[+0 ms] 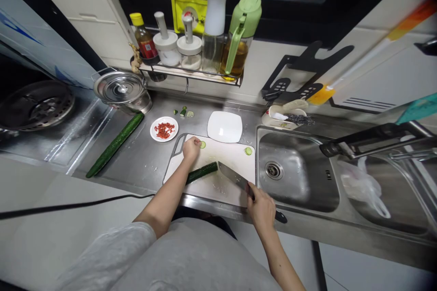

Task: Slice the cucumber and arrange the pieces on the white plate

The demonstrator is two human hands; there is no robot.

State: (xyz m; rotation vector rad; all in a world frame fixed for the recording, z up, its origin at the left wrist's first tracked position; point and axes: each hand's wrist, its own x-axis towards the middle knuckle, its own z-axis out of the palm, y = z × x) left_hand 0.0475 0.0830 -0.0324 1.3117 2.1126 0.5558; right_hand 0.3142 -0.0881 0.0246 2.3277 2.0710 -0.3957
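My right hand (262, 209) is wrapped round the black handle of a kitchen knife (235, 177). Its blade tip is close to the cut end of a cucumber (203, 172), which lies on a white cutting board (235, 148) and is partly hidden by my left forearm. At the board's far side, my left hand (191, 149) is closed, with the fingertips pinched at the edge of a pale cucumber slice (202, 144). More cucumber slices (248, 151) rest at the board's right corner.
Beyond the board are a white square plate (224, 126) and a plate of chopped red pieces (164, 129). A whole cucumber (115, 144) lies left, near a lidded pot (123, 88). The sink (293, 168) adjoins the board's right. Overhead is a seasoning rack (191, 72).
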